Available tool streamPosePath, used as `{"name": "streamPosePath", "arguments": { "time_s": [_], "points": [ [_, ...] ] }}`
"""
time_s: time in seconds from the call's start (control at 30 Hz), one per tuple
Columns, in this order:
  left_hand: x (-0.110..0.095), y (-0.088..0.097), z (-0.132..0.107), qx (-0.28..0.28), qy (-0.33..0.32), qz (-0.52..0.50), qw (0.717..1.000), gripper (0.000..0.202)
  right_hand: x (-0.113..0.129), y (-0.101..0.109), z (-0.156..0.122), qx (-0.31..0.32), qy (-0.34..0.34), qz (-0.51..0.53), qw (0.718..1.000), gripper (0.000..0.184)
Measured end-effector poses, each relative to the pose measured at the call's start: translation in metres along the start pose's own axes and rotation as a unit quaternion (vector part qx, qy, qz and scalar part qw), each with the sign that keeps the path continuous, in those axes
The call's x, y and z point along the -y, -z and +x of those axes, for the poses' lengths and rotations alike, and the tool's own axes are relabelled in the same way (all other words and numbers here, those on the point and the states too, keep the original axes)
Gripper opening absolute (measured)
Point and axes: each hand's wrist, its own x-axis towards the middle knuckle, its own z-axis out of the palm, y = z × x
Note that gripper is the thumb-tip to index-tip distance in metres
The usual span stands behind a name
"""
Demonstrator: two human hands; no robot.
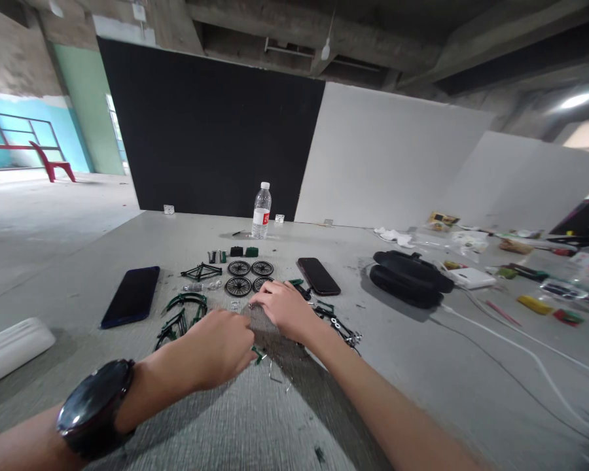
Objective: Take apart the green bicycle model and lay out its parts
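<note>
Clear plastic water bottle (261, 219) gleaming, spoked wheels (238, 286) looking plastic, hex key (271, 377) shining metallic, tabletop (235, 425) showing matt, finely streaked texture

1 head camera looks forward and down.

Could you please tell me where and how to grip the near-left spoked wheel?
I'd pinch the near-left spoked wheel across opposite edges of its outer rim, coming from above. It lies flat, so its round edge offers the clearest hold. Small metal parts lie by its near side, and the right hand hides part of the neighbouring wheel, so I'd avoid sliding in sideways.
</note>
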Motion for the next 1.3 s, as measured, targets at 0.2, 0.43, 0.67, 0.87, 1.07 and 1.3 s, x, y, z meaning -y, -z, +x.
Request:
{"name": "streamPosePath", "arguments": {
  "time_s": [0.2, 0.43, 0.67, 0.87, 1.07, 1.3],
  "points": [
    [-0.001, 0.001, -0.001, 0.006, 0.004, 0.005, 1.0, 0.03, -0.001, -0.003, 0.0, -0.008, 0.002, -0.002, 1.0, 0.033],
    [0.002, -0.003, 0.001, -0.034, -0.014, -0.006, 0.999, 0.026, -0.001, 0.005, 0.0, -0.022, -0.006, 0.005, 1.0, 0.031],
    [0.001, -0.002, -0.003, -0.026, -0.017, -0.004, 1.0, 0.028, -0.006, 0.021, -0.011, -0.048, -0.037, 0.03, 0.998, 0.027],
    [0.026, -0.005, 0.001, -0.102, -0.004, -0.033, 0.994, 0.025, -0.011, 0.021, -0.019, -0.058, -0.036, 0.03, 0.997, 0.027],
    [0.046, -0.017, 0.016, -0.152, 0.018, 0.028, 0.988, 0.039, -0.01, 0.019, -0.021, -0.068, -0.023, 0.008, 0.997, 0.026],
    [0.047, -0.031, 0.019, -0.164, 0.005, 0.017, 0.986, 0.04, -0.008, 0.022, -0.02, -0.073, -0.039, 0.014, 0.997, 0.025]
  ]
}}
